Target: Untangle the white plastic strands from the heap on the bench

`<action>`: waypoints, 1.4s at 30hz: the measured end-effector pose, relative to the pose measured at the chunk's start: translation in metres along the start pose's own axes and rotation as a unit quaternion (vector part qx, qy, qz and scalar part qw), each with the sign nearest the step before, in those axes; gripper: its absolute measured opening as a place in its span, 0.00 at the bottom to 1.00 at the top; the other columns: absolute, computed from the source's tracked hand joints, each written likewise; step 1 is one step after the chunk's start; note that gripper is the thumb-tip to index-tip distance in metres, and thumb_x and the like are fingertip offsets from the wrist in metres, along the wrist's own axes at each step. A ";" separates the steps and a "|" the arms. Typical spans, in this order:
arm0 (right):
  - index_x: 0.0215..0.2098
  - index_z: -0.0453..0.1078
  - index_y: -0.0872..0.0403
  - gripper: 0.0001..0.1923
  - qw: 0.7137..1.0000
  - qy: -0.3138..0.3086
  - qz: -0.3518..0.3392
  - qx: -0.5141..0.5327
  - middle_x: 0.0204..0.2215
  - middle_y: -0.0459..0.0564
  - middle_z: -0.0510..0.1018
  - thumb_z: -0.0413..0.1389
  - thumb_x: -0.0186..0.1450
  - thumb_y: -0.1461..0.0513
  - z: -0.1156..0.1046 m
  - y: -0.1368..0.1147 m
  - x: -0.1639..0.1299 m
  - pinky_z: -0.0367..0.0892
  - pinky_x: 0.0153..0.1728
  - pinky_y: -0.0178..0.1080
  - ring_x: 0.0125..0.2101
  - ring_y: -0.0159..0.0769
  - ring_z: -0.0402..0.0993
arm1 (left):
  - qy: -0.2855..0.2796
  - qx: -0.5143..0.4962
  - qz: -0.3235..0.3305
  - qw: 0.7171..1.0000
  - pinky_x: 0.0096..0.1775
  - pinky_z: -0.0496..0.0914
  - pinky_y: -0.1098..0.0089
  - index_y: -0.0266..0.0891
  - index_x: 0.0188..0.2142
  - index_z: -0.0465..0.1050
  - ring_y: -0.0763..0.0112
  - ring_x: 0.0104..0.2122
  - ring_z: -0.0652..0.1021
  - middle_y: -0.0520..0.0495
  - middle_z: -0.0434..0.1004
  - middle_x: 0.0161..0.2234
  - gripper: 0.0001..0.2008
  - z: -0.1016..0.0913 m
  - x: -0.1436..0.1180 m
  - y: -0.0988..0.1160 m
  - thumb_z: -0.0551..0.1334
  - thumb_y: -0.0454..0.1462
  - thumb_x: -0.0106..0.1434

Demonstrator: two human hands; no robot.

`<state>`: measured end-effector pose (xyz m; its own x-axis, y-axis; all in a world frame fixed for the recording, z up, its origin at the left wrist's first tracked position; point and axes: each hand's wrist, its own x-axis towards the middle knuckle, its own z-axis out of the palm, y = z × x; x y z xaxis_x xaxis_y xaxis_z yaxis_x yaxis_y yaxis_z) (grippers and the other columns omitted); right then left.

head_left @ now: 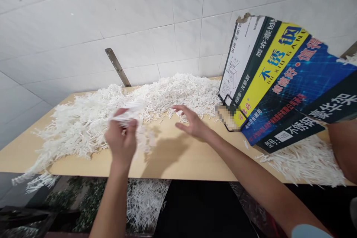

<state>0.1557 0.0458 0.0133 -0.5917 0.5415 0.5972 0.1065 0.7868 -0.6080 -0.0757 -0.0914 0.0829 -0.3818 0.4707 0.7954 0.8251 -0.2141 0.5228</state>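
Note:
A wide heap of thin white sticks (156,96) lies along the back of a pale wooden table (178,163). My left hand (122,139) is raised over the table's middle and is closed around a small bundle of white sticks (126,113). My right hand (191,121) hovers open, fingers spread, at the front edge of the heap, touching or almost touching the nearest sticks. Nothing is in its palm.
A printed cardboard box (281,81) stands tilted at the right, with more white sticks (304,160) below it. Another person's arm (344,145) shows at the far right edge. A metal bracket (118,67) leans on the tiled wall. Fallen sticks (145,200) lie under the table.

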 end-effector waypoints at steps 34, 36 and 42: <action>0.49 0.75 0.52 0.17 0.964 0.134 0.181 -0.139 0.48 0.56 0.80 0.49 0.74 0.54 -0.004 0.020 -0.014 0.68 0.49 0.45 0.49 0.48 0.76 | -0.517 -0.393 -0.341 0.679 0.22 0.53 0.74 0.38 0.30 0.69 0.79 0.18 0.60 0.58 0.59 0.19 0.09 0.175 -0.025 -0.025 0.68 0.39 0.56; 0.48 0.76 0.53 0.18 0.956 0.164 0.151 -0.190 0.46 0.58 0.80 0.49 0.73 0.53 -0.007 0.021 -0.015 0.68 0.48 0.46 0.49 0.49 0.75 | -0.501 -0.354 -0.311 0.726 0.24 0.54 0.73 0.38 0.27 0.67 0.78 0.20 0.61 0.58 0.58 0.20 0.11 0.176 -0.026 -0.021 0.66 0.41 0.57; 0.42 0.75 0.50 0.15 0.970 0.120 0.194 -0.088 0.27 0.47 0.75 0.56 0.68 0.49 0.005 0.031 -0.017 0.65 0.32 0.39 0.28 0.37 0.72 | -0.428 -0.209 -0.085 0.875 0.30 0.57 0.69 0.39 0.24 0.65 0.71 0.26 0.64 0.54 0.60 0.23 0.13 0.174 -0.025 -0.017 0.62 0.42 0.61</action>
<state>0.1653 0.0594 -0.0178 -0.2794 0.8434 0.4589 0.4318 0.5372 -0.7246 -0.0080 0.0499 0.0005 0.1149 0.9567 0.2674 0.4942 -0.2886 0.8200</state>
